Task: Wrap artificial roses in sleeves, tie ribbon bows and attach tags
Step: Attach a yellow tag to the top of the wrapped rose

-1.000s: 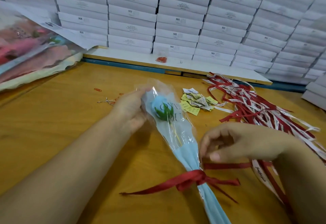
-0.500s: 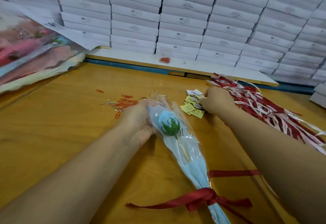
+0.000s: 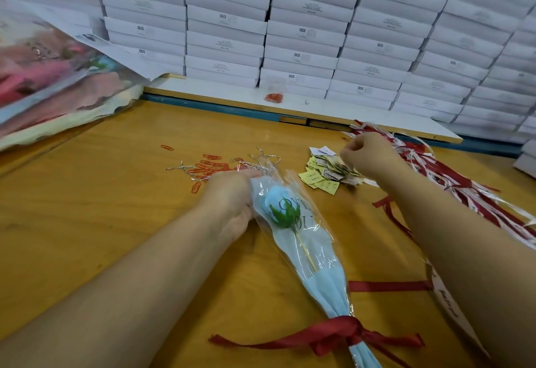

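Observation:
A pale blue artificial rose [image 3: 274,201] with green sepals lies in a clear printed sleeve [image 3: 311,251] on the wooden table, head pointing away from me. A red ribbon bow [image 3: 338,334] is tied round the sleeve's lower end. My left hand [image 3: 232,202] grips the sleeve beside the rose head. My right hand [image 3: 368,154] hovers with curled fingers over the right edge of a pile of yellow and white tags [image 3: 324,171], fingertips pinched together as if on a small tag.
Red paper clips [image 3: 207,166] and silver twist ties [image 3: 261,161] lie beyond my left hand. Red-and-white ribbons [image 3: 452,176] are heaped at the right. A bag of wrapped roses [image 3: 55,83] lies at the far left. Stacked white boxes [image 3: 304,34] wall off the back.
My right hand left the ribbon near the bow and reached forward to the tag pile. My left hand kept hold of the sleeve, which shifted slightly.

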A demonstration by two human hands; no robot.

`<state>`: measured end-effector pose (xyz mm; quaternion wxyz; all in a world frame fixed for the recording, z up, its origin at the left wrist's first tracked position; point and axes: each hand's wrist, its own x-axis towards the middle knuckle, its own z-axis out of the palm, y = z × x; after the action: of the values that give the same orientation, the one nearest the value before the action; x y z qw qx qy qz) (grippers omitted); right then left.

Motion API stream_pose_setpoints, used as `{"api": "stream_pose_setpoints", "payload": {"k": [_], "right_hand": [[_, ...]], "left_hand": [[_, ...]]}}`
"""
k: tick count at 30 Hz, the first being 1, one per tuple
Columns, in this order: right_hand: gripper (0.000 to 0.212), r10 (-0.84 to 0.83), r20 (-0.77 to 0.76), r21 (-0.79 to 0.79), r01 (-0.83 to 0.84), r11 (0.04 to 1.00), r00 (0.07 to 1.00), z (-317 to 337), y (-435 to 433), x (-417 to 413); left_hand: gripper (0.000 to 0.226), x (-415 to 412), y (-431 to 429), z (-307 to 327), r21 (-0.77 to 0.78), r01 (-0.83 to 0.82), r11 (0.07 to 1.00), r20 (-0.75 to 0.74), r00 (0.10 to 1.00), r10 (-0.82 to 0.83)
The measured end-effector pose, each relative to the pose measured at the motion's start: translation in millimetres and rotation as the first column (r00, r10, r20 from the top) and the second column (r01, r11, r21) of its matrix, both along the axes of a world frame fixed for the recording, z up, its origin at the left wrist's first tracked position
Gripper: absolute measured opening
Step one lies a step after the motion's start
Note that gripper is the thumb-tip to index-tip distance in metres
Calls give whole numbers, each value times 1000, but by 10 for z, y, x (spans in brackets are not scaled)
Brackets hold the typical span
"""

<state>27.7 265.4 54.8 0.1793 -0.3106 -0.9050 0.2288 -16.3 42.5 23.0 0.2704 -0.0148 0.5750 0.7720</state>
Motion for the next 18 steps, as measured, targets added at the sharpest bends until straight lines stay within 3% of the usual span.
{"api": "stream_pose_setpoints", "payload": {"k": [2, 4, 6, 7, 9, 11, 14, 18], "right_hand": [[15, -4, -35, -154, -2, 988, 999, 106, -8, 62], [13, -8, -116, -418, -41, 907, 993, 173, -44, 95], [13, -45, -253, -714, -155, 683, 967, 193, -118, 104], [12, -83, -306, -794, -206, 572, 948, 182, -156, 110], [13, -117, -359, -844, -269, 463, 926, 144, -227, 132], [23, -50, -377, -830, -313, 462, 925, 109, -301, 166], [26, 50, -392, -765, -356, 537, 919, 92, -394, 222], [5, 123, -474, -645, -439, 626, 872, 93, -520, 266]], "left_hand": [[29, 2, 0, 1, -1, 2, 1000, -11, 1000, -2], [29, -5, -5, 4, -3, -4, 1000, -20, 1000, 4], [30, -11, -15, -2, 2, -17, 1000, -28, 999, 17], [30, -8, -18, -6, 6, -20, 1000, -29, 999, 20], [30, 11, -17, -10, 11, -18, 1000, -32, 999, 19], [28, 37, -5, -7, 9, -11, 1000, -39, 999, 11], [28, 71, 13, 9, 8, 8, 1000, -50, 999, -8], [28, 98, 17, 38, 4, 45, 999, -64, 997, -45]]}}
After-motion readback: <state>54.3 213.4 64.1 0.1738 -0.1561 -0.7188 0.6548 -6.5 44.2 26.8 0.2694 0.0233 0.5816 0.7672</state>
